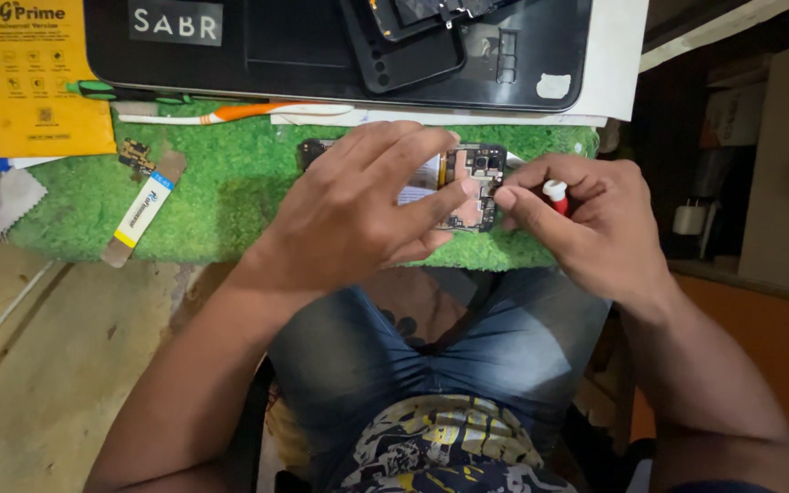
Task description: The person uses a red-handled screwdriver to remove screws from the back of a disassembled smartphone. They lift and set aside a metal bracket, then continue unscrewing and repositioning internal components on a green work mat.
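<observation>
The left hand (pixel 358 215) lies flat and spread over an opened phone (pixel 468 183), palm down, with its fingers stretched out and its fingertips (pixel 472 187) pressing on the phone's bare insides. It is not closed around anything; it just holds the phone down. The right hand (pixel 586 219) is curled up and pinches a small red and white tube (pixel 556 194) between the thumb and fingers, right beside the phone's right edge. The two hands almost touch over the phone. The phone rests on a green grassy mat (pixel 230 192), near its front edge, just above the person's lap in blue jeans (pixel 431 356). There is one opened phone, one small tube and one mat. On the mat to the left lies one long flat strip (pixel 143 208) with a yellow and blue end, and near it one tiny dark part (pixel 136 155). At the back of the mat lies one orange and white toothbrush (pixel 239 113). Behind it sits a big black case (pixel 321 46) with one black phone back cover (pixel 413 46) on top. One yellow packet (pixel 34 73) lies at the far left. The left hand hides most of the phone, so only its right part shows.
</observation>
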